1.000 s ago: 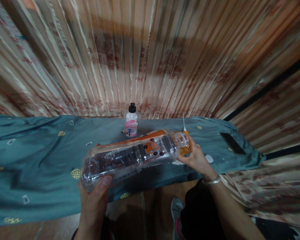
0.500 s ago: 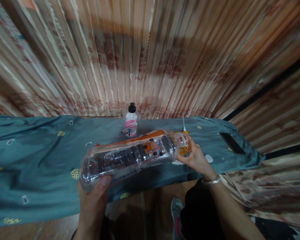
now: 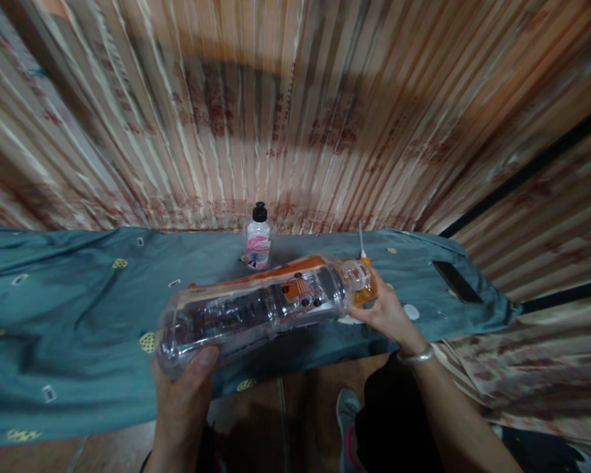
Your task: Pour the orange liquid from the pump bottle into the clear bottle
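Teal cloth (image 3: 103,282), black phone (image 3: 456,282), capped bottle (image 3: 259,246) behind, both hands' fingers (image 3: 205,358) (image 3: 364,314) gripping clear bottle (image 3: 246,309)

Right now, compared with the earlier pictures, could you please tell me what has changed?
Nothing has visibly changed: nothing was taken hold of or let go. The left hand stays at the base of the large clear bottle, the right hand at its neck end. The black-capped bottle and dark phone also stayed put.
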`<action>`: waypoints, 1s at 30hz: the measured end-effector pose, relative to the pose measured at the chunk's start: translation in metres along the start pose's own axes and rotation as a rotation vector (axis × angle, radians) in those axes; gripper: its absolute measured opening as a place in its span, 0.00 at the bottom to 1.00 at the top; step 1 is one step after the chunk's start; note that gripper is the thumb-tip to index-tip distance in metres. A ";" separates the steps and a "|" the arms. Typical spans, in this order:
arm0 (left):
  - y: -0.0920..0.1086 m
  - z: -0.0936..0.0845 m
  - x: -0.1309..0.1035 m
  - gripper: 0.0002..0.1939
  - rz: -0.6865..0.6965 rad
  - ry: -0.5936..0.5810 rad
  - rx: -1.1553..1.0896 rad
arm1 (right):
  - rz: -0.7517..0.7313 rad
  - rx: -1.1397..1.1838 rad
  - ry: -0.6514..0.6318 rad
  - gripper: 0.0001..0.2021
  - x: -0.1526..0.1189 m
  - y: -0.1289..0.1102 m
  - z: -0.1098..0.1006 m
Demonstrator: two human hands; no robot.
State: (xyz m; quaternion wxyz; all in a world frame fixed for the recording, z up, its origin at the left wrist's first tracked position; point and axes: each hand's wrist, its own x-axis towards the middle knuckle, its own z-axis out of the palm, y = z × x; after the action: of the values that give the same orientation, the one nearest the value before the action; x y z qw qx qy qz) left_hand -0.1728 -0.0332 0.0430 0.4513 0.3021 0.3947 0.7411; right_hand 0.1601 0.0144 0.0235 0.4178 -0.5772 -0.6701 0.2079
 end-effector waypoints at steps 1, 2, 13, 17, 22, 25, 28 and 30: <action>0.001 0.001 -0.001 0.33 -0.001 -0.001 0.001 | -0.001 -0.003 0.000 0.43 0.000 0.000 0.000; 0.002 0.003 -0.001 0.33 -0.004 0.000 0.004 | -0.004 -0.010 0.001 0.43 0.000 -0.001 0.000; 0.001 0.003 -0.001 0.33 0.019 0.001 0.005 | -0.022 -0.043 -0.009 0.43 0.000 0.000 -0.001; 0.000 -0.001 0.000 0.32 0.022 -0.010 0.022 | -0.002 -0.028 -0.005 0.43 0.000 0.000 -0.001; -0.001 -0.005 0.001 0.32 0.003 -0.035 0.016 | 0.001 -0.029 0.003 0.44 0.001 -0.001 0.000; 0.000 -0.003 0.000 0.30 -0.003 -0.038 0.023 | 0.012 -0.038 0.005 0.44 0.001 -0.001 -0.001; 0.001 0.001 -0.001 0.31 0.005 -0.020 0.028 | 0.021 -0.035 -0.004 0.44 0.001 -0.002 -0.001; 0.002 0.003 -0.001 0.32 0.020 -0.012 0.028 | 0.018 -0.031 -0.009 0.44 0.001 -0.002 -0.001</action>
State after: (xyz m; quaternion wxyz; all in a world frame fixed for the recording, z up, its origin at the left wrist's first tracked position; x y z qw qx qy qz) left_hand -0.1707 -0.0337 0.0458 0.4420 0.3168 0.3992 0.7382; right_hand 0.1600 0.0142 0.0257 0.4037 -0.5887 -0.6699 0.2041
